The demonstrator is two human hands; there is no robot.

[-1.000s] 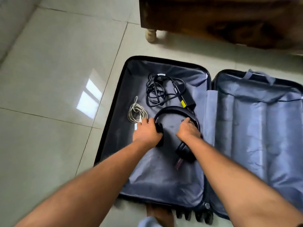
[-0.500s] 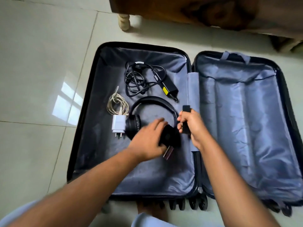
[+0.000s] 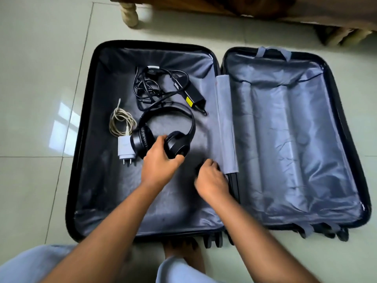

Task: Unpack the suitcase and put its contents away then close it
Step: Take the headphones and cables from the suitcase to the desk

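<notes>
Right hand [image 3: 212, 178] dropped from hinge strip to suitcase [image 3: 85, 160] lining, fingers curled, contents unclear; left hand [image 3: 161, 162] still grips headphones [image 3: 175, 127] earcup.

A home, probably a bedroom: glossy pale floor tiles [image 3: 40, 78], dark wooden furniture [image 3: 224, 7] on a turned leg [image 3: 129, 12], an open suitcase [image 3: 85, 123].

Bare forearms, no sleeves — pale blue-grey trousers [image 3: 32, 264] over the knees, bare foot [image 3: 181, 252].
</notes>
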